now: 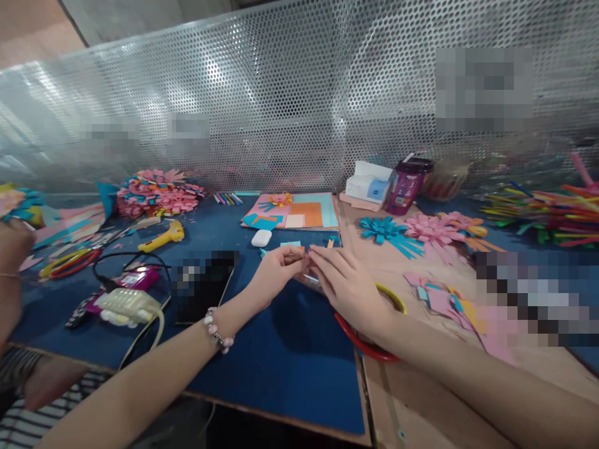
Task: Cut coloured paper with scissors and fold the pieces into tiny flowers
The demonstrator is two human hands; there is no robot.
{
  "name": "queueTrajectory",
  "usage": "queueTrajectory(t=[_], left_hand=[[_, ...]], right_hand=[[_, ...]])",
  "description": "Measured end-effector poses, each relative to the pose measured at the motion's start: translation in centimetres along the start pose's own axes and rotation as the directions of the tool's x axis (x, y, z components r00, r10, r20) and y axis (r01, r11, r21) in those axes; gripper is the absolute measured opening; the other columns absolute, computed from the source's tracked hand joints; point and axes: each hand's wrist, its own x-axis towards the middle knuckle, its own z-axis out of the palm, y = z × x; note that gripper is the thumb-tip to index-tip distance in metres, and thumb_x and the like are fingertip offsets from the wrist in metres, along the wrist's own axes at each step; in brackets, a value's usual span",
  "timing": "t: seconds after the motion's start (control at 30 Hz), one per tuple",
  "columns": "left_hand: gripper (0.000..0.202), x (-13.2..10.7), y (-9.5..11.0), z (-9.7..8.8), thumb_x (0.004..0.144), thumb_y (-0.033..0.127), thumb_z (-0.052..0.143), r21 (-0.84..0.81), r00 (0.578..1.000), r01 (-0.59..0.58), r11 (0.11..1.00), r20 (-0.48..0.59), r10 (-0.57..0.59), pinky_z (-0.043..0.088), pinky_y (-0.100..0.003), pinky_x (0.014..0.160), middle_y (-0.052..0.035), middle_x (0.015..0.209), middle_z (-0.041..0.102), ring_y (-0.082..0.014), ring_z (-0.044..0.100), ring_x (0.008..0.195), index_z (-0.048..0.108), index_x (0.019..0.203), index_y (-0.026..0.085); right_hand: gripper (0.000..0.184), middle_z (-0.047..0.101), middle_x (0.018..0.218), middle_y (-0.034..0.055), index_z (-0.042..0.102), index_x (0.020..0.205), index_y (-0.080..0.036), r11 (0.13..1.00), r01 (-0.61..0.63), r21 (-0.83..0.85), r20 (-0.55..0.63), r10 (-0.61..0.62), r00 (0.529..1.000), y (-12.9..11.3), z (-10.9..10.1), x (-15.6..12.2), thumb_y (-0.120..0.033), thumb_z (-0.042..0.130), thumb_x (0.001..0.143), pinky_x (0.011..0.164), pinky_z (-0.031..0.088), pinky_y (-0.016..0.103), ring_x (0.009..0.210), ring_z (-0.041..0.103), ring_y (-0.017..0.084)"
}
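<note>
My left hand (284, 269), with a beaded bracelet on its wrist, has thumb and fingers pinched together above the dark blue table. Its fingertips meet those of my right hand (350, 288), which is closed too. Whatever they hold between them is too small and hidden to make out. Scissors with a red handle loop (367, 347) and a yellow one show under my right hand; I cannot tell whether they lie on the table or hang from it. Bits of orange and light blue paper (291, 244) lie just behind the fingertips.
Colored paper sheets (306, 212) and a white earbud case (261, 238) lie ahead. A phone (208, 287), glue gun (174, 236) and cables are left, near another person's hand (14, 249). Paper flowers (428, 229), tissues (369, 186) and a purple cup (406, 187) stand right.
</note>
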Motion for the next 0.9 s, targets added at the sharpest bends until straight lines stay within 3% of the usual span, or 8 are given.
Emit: queueTrajectory(t=[0.13,0.4,0.57,0.7,0.9], left_hand=[[0.023,-0.08,0.30,0.06,0.072,0.031,0.068,0.017,1.000,-0.008,1.000,-0.015,0.008,0.053,-0.027,0.066,-0.0068,0.082,0.069,-0.0175,0.066,0.077,0.061,0.085,0.013],[0.026,0.25,0.11,-0.35,0.071,0.032,0.069,0.040,0.999,0.018,0.999,-0.051,-0.016,0.055,-0.029,0.065,-0.0072,0.079,0.068,-0.0190,0.066,0.079,0.063,0.087,0.012],[0.024,0.00,0.23,-0.05,0.074,0.032,0.066,0.090,1.000,0.023,0.996,-0.004,-0.023,0.056,-0.033,0.070,-0.0067,0.077,0.067,-0.0168,0.064,0.075,0.063,0.086,0.011],[0.024,-0.27,0.32,0.03,0.075,0.032,0.065,0.138,1.000,0.008,0.990,0.020,-0.011,0.056,-0.034,0.075,-0.0068,0.079,0.067,-0.0163,0.064,0.075,0.064,0.086,0.011],[0.019,-0.35,0.32,-0.04,0.078,0.029,0.061,0.146,0.998,0.000,0.989,0.055,-0.008,0.055,-0.034,0.078,-0.0056,0.081,0.066,-0.0156,0.064,0.075,0.065,0.085,0.012]], right_hand=[[0.034,0.057,0.122,0.0158,0.055,0.119,-0.010,0.998,0.011,-0.060,-0.018,-0.012,1.000,0.57,-0.24,-0.03,-0.013,0.039,0.090,0.096,0.044,0.047,0.110,0.052,0.027],[0.032,0.057,0.122,0.0148,0.056,0.117,-0.013,1.000,0.004,0.011,-0.019,-0.003,1.000,0.53,-0.03,-0.23,-0.015,0.043,0.087,0.094,0.044,0.046,0.109,0.052,0.026],[0.014,0.062,0.099,0.0098,0.060,0.095,-0.018,0.966,-0.117,0.231,-0.111,0.146,0.983,0.44,0.10,0.08,-0.016,0.049,0.086,0.086,0.048,0.042,0.098,0.055,0.022],[0.005,0.060,0.093,0.0081,0.058,0.084,-0.018,0.897,-0.221,0.384,-0.090,0.274,0.957,0.66,0.35,0.31,-0.015,0.055,0.082,0.085,0.047,0.039,0.094,0.056,0.020],[0.003,0.059,0.090,0.0063,0.057,0.078,-0.019,0.857,-0.263,0.443,-0.054,0.318,0.947,1.00,0.61,0.40,-0.016,0.058,0.080,0.089,0.044,0.040,0.093,0.055,0.019]])
